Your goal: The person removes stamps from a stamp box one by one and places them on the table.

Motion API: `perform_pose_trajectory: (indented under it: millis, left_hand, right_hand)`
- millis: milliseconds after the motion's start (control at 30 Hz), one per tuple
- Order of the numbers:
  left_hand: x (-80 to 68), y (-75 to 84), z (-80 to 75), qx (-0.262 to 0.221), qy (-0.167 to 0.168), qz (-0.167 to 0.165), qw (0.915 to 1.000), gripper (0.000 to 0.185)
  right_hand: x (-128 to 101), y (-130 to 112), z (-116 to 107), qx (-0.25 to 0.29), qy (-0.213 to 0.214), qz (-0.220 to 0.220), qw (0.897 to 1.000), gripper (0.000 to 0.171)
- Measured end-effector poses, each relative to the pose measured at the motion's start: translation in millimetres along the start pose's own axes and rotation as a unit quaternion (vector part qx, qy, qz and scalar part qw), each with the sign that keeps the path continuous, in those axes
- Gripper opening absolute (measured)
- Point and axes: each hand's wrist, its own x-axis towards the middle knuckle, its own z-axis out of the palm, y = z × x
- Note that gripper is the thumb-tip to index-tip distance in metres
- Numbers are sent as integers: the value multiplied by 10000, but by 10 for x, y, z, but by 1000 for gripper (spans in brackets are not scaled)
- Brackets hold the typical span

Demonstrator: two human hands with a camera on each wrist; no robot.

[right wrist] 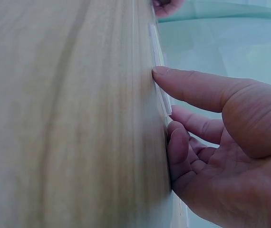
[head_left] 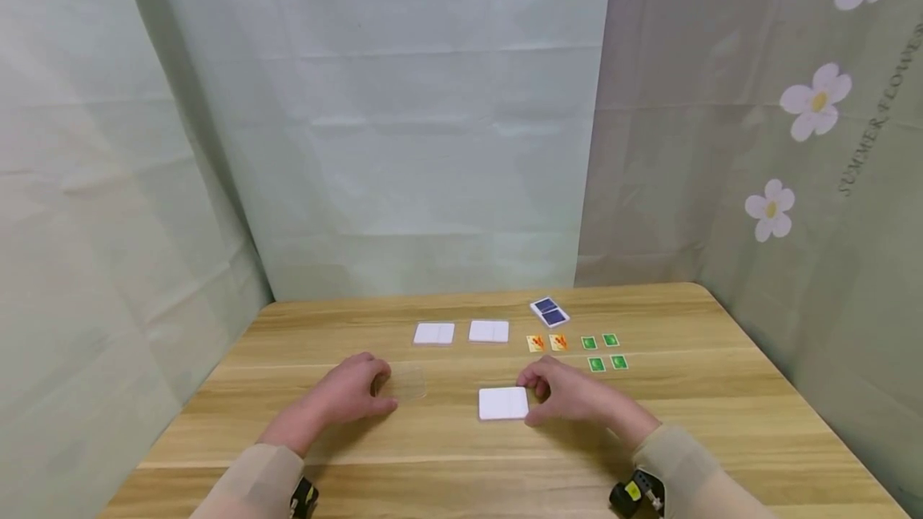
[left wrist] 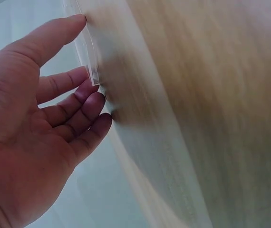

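Wrist views only: left hand (left wrist: 35, 123) fingertips on clear lid (left wrist: 85, 52) edge

Long beige fabric sleeves (head_left: 270, 475) down to both wrists; bare hands; small black wrist-strapped camera units (head_left: 636, 493) beneath each cuff, the right one marked with a yellow dot

— What lies past the fingers of the left hand (head_left: 346, 395)?
— Two white cases (head_left: 434, 333), side by side, well beyond them on the wooden table (head_left: 721, 423).
— And past the fingers of the right hand (head_left: 573, 395)?
— Two orange cards (head_left: 546, 343) just beyond. Four green cards (head_left: 604, 352) sit in a square to the right of those. A blue deck (head_left: 550, 311) lies farther back, turned at an angle.
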Motion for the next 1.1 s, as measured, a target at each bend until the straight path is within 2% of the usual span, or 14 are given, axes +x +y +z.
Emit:
perform_pose_trajectory:
  millis: [267, 367, 600, 900, 1100]
  left_hand:
    - [16, 57, 28, -77, 5, -37, 10000, 48]
    - [37, 95, 38, -144, 66, 86, 9998, 51]
    - [88, 235, 44, -268, 163, 605, 9977, 55]
    - [211, 482, 120, -472, 159, 1078, 9929, 54]
    - [281, 665, 146, -486, 155, 1263, 9907, 53]
  right_hand:
    - [-4, 0, 6, 56, 21, 80, 10000, 45]
    - [-8, -2, 3, 72, 32, 109, 9999, 45]
    - [3, 16, 4, 38, 10, 53, 10000, 45]
    - [-2, 26, 9, 43, 10, 13, 10000, 45]
    - [6, 34, 11, 77, 13, -18, 10000, 45]
